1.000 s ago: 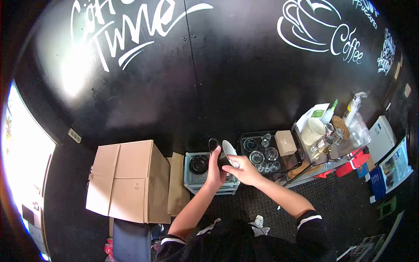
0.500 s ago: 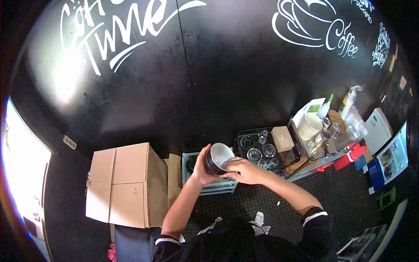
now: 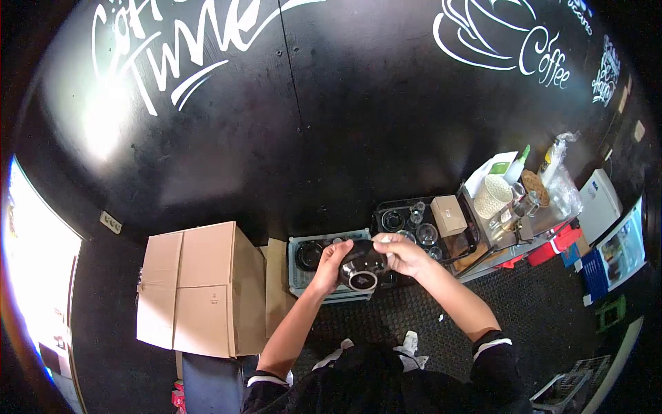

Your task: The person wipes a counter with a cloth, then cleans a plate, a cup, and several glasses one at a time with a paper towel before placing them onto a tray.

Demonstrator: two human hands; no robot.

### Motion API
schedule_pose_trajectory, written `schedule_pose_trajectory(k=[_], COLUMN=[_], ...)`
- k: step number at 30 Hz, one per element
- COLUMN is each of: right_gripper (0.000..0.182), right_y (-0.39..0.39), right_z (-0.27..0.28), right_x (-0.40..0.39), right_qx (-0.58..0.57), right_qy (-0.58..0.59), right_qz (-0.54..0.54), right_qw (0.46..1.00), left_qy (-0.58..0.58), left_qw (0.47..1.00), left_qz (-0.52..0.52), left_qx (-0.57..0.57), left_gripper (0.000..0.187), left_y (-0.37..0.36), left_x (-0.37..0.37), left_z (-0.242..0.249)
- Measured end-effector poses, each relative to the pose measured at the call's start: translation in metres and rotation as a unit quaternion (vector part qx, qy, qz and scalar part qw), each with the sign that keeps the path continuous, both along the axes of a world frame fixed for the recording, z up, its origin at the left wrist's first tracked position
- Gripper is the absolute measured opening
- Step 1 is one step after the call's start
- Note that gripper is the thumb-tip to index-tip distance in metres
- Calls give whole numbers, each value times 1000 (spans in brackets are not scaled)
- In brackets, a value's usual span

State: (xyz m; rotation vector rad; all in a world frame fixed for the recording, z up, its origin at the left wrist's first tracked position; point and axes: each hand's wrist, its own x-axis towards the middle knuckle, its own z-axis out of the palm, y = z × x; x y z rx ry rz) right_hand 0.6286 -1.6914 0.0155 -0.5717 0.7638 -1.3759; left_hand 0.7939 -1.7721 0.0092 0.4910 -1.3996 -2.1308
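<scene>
Between my two hands is a black cup (image 3: pixel 361 263), tipped so that its round base with a pale foot ring faces me. Its inside is turned away from view. My left hand (image 3: pixel 334 266) is closed on the cup's left side, thumb along the black wall. On the other side my right hand (image 3: pixel 403 255) grips near the rim, fingers partly hidden behind it. Whether the cup has a handle cannot be made out. Below and beyond it stands a light rack (image 3: pixel 298 277) with a black dish (image 3: pixel 309 255) on it.
Right of the rack, a black tray (image 3: pixel 474 243) carries glassware (image 3: pixel 427 234) and a small carton (image 3: pixel 449 215). A cluttered side table (image 3: pixel 500 238) holds a woven cup (image 3: pixel 494 196) and bottles. Large cardboard boxes (image 3: pixel 189 290) stand at left, before a black wall (image 3: pixel 227 159).
The cup has been turned over: its white inside faced me before, and now its base does. My hands have shifted slightly right, and my right hand has moved up toward the rim.
</scene>
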Motion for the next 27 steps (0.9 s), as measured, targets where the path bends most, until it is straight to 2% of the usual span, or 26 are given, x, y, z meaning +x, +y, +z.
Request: schedule_pose_trajectory(k=[2, 4, 5, 6, 7, 8, 10, 11, 13, 14, 16, 17, 18, 20, 21, 22, 24, 26, 27], right_gripper=[11, 17, 19, 22, 23, 20, 19, 19, 17, 18, 20, 22, 22, 22, 23, 28, 45, 46, 43], right_y=[-5, -13, -12, -12, -9, -8, -9, -13, -22, -25, -38, -44, -42, -40, -46, -45, -42, -45, -48], right_z=[-5, -14, -3, 8, 5, 2, 3, 1, -13, -24, -63, -81, -77, -55, -63, -70, -85, -96, -95], right_x=[-5, -5, 5, 19, 38, 51, 59, 56, 52, 49, 30, 30, 36, 51, 58, 66, 71, 70, 68], right_qx=[54, -69, -122, -171, -230, -321, -321, -321, -237, -135, 0, -65, -57, -53, -134, -181, -288, -278, -304], right_qy=[44, 148, 298, 439, 492, 667, 718, 719, 653, 538, 312, 358, 357, 486, 519, 541, 638, 633, 681], right_qz=[-104, -301, -350, -386, -332, -261, -264, -262, -308, -294, -250, -278, -272, -292, -314, -303, -178, -132, -131], right_qw=[992, 940, 880, 793, 771, 620, 558, 558, 650, 778, 916, 889, 892, 822, 783, 763, 692, 710, 653], left_qy=[6, 6, -2, -11, -49, 26, 41, 23, 1, -5, -4, -9, -12, -17, -35, -53, -8, 24, 20], left_qw=[983, 985, 982, 975, 974, 973, 974, 973, 970, 962, 955, 954, 953, 949, 942, 931, 948, 918, 916], left_qz=[99, 97, 147, 197, 214, 229, 222, 227, 236, 269, 295, 298, 304, 311, 319, 327, 250, 277, 280], left_qx=[154, 140, 119, 98, 51, 6, -17, -31, -65, -43, -29, -20, 9, 41, 98, 154, 197, 283, 286], left_gripper=[28, 27, 26, 26, 27, 30, 33, 34, 36, 33, 34, 34, 33, 35, 33, 31, 30, 29, 29], left_y=[7, -4, -7, -7, 5, 11, 11, 11, 12, 14, 18, 18, 16, 11, 8, 4, -4, -6, -10], left_x=[-8, -13, -19, -25, -28, -33, -32, -31, -25, -27, -28, -27, -27, -25, -24, -23, -16, -10, -9], left_z=[3, -33, -48, -56, -38, -50, -51, -51, -51, -51, -42, -51, -64, -79, -84, -90, -103, -100, -107])
